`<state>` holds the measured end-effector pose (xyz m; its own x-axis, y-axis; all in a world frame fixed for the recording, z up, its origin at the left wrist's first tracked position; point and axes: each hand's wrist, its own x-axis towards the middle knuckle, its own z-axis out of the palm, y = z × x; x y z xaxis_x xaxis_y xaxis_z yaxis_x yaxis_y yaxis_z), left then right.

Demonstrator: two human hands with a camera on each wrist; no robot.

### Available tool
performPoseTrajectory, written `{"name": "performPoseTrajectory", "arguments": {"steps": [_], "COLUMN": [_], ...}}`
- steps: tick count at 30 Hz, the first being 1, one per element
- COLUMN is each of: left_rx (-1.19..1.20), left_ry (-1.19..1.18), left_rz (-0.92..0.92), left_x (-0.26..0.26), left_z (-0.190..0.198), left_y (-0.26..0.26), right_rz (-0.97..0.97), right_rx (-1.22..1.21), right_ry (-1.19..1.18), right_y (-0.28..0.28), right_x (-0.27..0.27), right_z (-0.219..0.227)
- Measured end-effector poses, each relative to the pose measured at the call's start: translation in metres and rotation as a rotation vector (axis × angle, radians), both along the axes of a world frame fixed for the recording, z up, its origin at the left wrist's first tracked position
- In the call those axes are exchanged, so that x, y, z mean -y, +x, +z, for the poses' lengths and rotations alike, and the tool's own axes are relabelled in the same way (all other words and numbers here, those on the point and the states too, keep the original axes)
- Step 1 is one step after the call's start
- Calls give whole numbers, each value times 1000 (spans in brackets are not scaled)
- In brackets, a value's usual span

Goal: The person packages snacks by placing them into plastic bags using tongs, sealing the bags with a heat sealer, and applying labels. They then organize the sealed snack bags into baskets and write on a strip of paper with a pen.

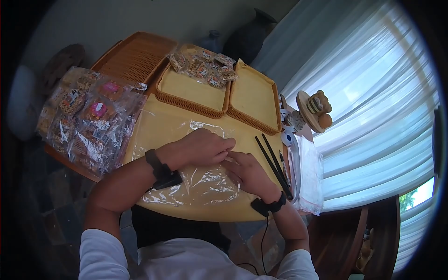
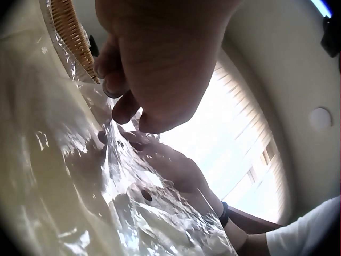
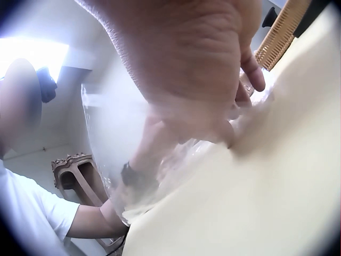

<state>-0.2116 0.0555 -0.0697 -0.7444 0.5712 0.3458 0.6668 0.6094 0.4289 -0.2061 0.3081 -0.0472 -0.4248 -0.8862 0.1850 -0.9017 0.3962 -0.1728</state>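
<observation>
A large clear plastic bag [image 1: 205, 186], wrinkled and shiny, lies across the yellow tabletop [image 1: 163, 207] in the head view. My left hand [image 1: 200, 147] bends over its middle, with curled fingers pinching the film. Meeting it fingertip to fingertip, my right hand [image 1: 249, 172] grips the same film from the right. In the left wrist view the crinkled plastic [image 2: 114, 170] rises in front of the right hand. Through the raised film [image 3: 106, 138] in the right wrist view, the left forearm shows. The fingertips are partly hidden.
Packaged snacks [image 1: 98, 109] in clear bags pile up at the left. Behind are a wicker tray [image 1: 135, 56] and two lined baskets [image 1: 191, 91] [image 1: 254, 95], with snack packets [image 1: 203, 65] at the left one's back. Two black sticks [image 1: 273, 163] and white cloth [image 1: 305, 177] lie right.
</observation>
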Motion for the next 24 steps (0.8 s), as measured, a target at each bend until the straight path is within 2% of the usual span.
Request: {"name": "performPoseTrajectory", "arguments": {"steps": [2,6,7,9,13,16,19,21,22,24], "left_rx": [-9,-27,-25,-45,18,15,7,40,42,34], "left_ry": [38,94,104,182,131,116,154,106,113,137], "left_rz": [3,-42,-36,-95,-80,-57,-63,-53,-52,-55], "left_x": [3,5,4,4,5,5,6,6,5,3], "left_z": [-1,-5,-7,-8,0,-4,-3,-1,-3,-5], "left_y": [0,0,1,3,6,5,4,4,4,3], "right_rz": [-59,-531,-524,-817,-890,-832,-727,-888,-811,-744], "right_rx": [-67,-102,-103,-151,-23,-30,32,460,519,616], "right_ry": [-43,-71,-60,101,205,180,238,22,-139,-317], "right_y": [0,-9,-11,-15,-11,-16,-21,-22,-33,-61], "right_x": [-12,-66,-81,-108,-129,-135,-135,-125,-129,-122], "right_z": [9,29,29,20,0,-6,15,43,39,43]}}
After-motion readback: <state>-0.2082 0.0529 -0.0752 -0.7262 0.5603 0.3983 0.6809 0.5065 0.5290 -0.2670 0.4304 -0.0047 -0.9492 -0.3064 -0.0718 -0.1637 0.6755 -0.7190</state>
